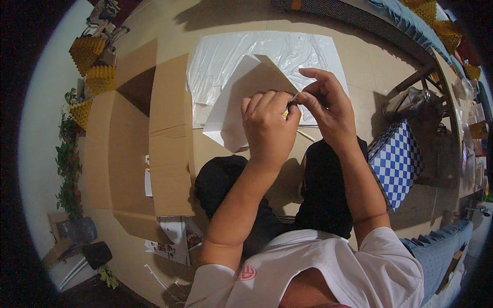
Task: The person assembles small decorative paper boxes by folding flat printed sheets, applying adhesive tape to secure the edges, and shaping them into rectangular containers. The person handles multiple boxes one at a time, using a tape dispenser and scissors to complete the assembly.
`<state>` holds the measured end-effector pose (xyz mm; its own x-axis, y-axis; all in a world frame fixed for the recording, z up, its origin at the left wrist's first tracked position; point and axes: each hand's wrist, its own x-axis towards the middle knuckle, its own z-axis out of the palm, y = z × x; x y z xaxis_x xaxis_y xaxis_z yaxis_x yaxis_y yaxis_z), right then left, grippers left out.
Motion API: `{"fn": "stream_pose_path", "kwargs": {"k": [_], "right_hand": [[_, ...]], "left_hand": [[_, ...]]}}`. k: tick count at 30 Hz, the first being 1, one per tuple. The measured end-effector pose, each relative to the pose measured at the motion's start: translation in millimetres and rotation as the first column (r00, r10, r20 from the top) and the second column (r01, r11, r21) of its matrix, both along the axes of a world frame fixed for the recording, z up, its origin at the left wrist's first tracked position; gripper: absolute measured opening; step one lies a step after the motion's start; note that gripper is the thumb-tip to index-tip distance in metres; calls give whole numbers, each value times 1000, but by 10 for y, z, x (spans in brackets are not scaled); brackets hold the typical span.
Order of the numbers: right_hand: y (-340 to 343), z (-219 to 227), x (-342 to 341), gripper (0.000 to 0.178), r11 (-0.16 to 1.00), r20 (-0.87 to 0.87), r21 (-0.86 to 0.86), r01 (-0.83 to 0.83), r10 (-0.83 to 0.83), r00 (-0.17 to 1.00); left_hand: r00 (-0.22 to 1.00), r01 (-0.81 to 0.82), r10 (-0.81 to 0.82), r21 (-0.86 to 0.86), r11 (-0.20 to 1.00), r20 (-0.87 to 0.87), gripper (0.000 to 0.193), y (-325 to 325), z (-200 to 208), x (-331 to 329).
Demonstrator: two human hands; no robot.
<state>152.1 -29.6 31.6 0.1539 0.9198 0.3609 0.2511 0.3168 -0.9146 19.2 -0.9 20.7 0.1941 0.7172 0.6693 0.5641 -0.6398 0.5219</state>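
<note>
My left hand (269,120) is closed, palm down, in front of a white folded panel (246,84). Its thumb and fingers pinch a small thin piece (294,97), too small to name. Facing it from the right, my right hand (331,110) has its thumb tip at the same piece. The right index finger is raised and bent, apart from the thumb; the other fingers are partly hidden. A bit of yellow shows below the left fingertips. Behind the panel, a white sheet with clear plastic film (321,54) lies on the floor.
A large open cardboard box (172,174) stands at my left, printed papers (174,246) by its near side. To my right are a blue-and-white checkered box (395,161) and a wooden table (447,92). My knees (328,190) are below my hands. A potted plant (72,169) stands far left.
</note>
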Motion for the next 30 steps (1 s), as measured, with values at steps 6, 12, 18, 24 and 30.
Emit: {"fn": "stream_pose_path", "kwargs": {"k": [6, 12, 18, 24, 30], "right_hand": [[-51, 29, -17, 32, 989, 123, -92, 114, -102, 987], [-93, 13, -61, 33, 965, 165, -153, 214, -189, 968], [-52, -177, 29, 27, 980, -52, -190, 67, -79, 996], [-46, -223, -12, 22, 993, -172, -106, 43, -61, 983], [-34, -233, 240, 29, 997, -329, 78, 2, 24, 944]], "left_hand": [[997, 12, -4, 110, 994, -80, 11, -6, -9, 0], [997, 37, -27, 135, 990, -74, 12, 14, -69, 25], [998, 60, -57, 108, 992, -37, 16, -14, 7, 30], [987, 137, -135, -25, 990, 86, 15, -51, 2, 78], [859, 408, -284, -236, 882, 426, 12, -10, 10, -11]]}}
